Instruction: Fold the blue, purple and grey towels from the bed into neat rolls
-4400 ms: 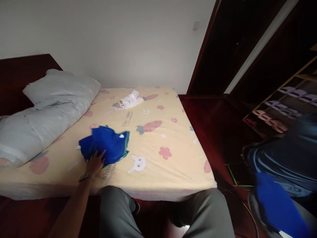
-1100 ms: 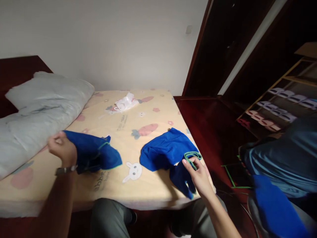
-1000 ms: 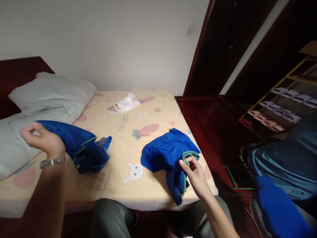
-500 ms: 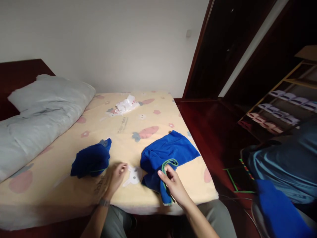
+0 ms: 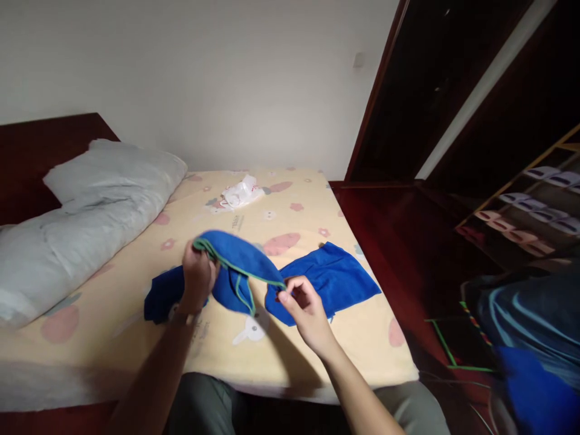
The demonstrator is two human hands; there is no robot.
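Between my two hands a blue cloth with green edging (image 5: 242, 251) is stretched above the bed. My left hand (image 5: 199, 278) is closed on its left end, and a loose fold hangs down beside it. The right end is pinched by the thumb and fingers of my right hand (image 5: 306, 305). Behind my right hand another blue cloth (image 5: 335, 272) lies spread on the bed. A crumpled blue cloth (image 5: 161, 296) rests at the left, partly hidden by my left hand and wrist.
The bed (image 5: 362, 356) has a patterned yellow sheet. A white plastic bag (image 5: 242, 192) lies farther back, and a grey quilt (image 5: 99, 205) fills the left. Slippers stand on a rack (image 5: 544, 160) at the right. Dark blue fabric (image 5: 539, 320) is piled at lower right.
The green-edged cloth has been lifted from the right-hand pile and drawn out to the left. My left hand, which was off the cloth, now grips its other end.
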